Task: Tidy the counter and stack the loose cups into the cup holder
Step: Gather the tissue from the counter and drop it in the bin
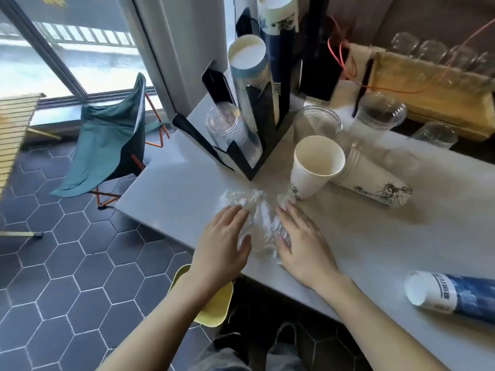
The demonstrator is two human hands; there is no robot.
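Both hands, left hand (pixel 223 236) and right hand (pixel 302 242), press open fingers around a flimsy, slippery plastic wrapper (pixel 257 223) between them, best gathered by its crumpled middle.

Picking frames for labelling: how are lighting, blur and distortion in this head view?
Head view: bright daylight from the window washes out the counter; wide-angle bending tilts the cup holder; the clear plastic wrap between both hands looks smeared and soft.
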